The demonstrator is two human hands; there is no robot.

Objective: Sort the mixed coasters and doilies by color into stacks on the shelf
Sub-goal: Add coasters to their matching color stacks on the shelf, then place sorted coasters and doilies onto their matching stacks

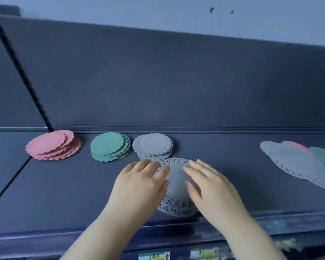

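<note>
Dark blue-grey shelf (64,194) in the head view, backed by a tall panel (176,81) of the same colour, pale wall (158,12) above. Along the back edge, 3 stacks side by side: pink coasters (53,145) at the left, fanned unevenly; green coasters (110,147) in the middle; grey coasters (154,145) to the right. Just in front of that grey stack, flat on the shelf, a lacy grey doily (176,177); touching or overlapping the stack, hard to tell. Both sides masked by hands, punched rim showing only at the far and near edges. Left hand (139,182) laid on its left part, fingers straight and close together. Right hand (212,184) over its right part, fingers straight and slightly spread, blurred; touching or just above, cannot tell. Far right, an unsorted overlapping pile (298,162): grey doilies on top, 1 pink and 1 green piece peeking out behind, cut off by the frame edge. Along the bottom, 2 shelf labels (154,256), print too blurred to read.
</note>
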